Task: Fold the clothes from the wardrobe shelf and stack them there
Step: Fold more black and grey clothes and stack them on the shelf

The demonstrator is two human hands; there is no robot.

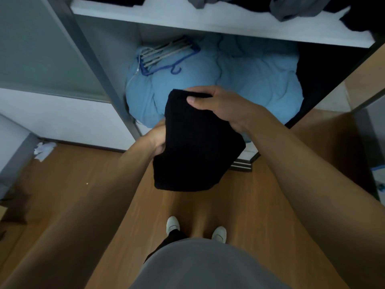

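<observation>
A folded black garment [193,147] hangs between my hands in front of the open wardrobe. My right hand [220,105] grips its top edge, thumb on the front and fingers curled over the far side. My left hand [157,140] holds the garment's left edge from beneath, its fingers mostly hidden by the cloth. The white wardrobe shelf [208,24] runs along the top, with rumpled grey clothes [291,7] and dark clothes [362,19] lying on it.
Below the shelf a light blue quilt [239,80] fills the compartment, with a bundle of hangers [164,55] on top. A grey wardrobe post [98,65] stands to the left. Crumpled paper [43,150] lies on the wooden floor [83,184]. My white shoes [173,225] show below.
</observation>
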